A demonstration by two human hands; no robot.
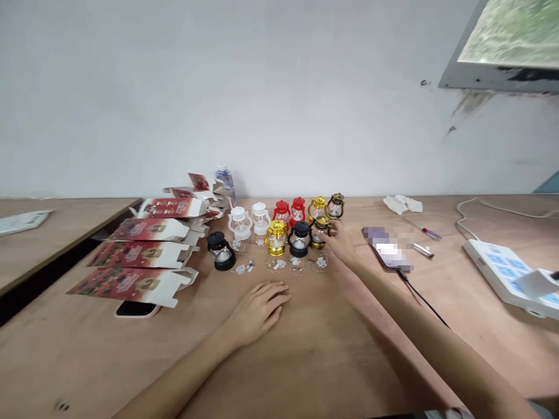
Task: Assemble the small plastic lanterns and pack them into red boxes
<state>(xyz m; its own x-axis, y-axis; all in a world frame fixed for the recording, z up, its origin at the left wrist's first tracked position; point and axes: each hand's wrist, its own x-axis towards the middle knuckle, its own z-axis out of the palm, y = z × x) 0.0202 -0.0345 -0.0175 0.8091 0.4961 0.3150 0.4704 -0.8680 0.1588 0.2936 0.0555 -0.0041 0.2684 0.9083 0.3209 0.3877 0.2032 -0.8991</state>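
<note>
My right hand (339, 240) reaches out to a small bronze lantern (319, 237) and has its fingers closed around the right side of it. My left hand (261, 308) rests on the table with its fingers stretched out, holding nothing. Beside the bronze lantern stand a black lantern (299, 240) and a gold lantern (276, 240). Another black lantern (221, 253) stands apart to the left. Behind are white lanterns (240, 223), red lanterns (298, 210), a gold lantern (317, 208) and a second bronze lantern (336, 205). Small white and metal parts (279, 265) lie before the front row.
Red-and-white cardboard boxes (140, 254) lie on the left, partly over a phone (136, 309). Behind them stands a bottle (226, 181). To the right are a phone on a cable (386, 249), a screwdriver (430, 234), crumpled tissue (402, 203) and a power strip (502, 270).
</note>
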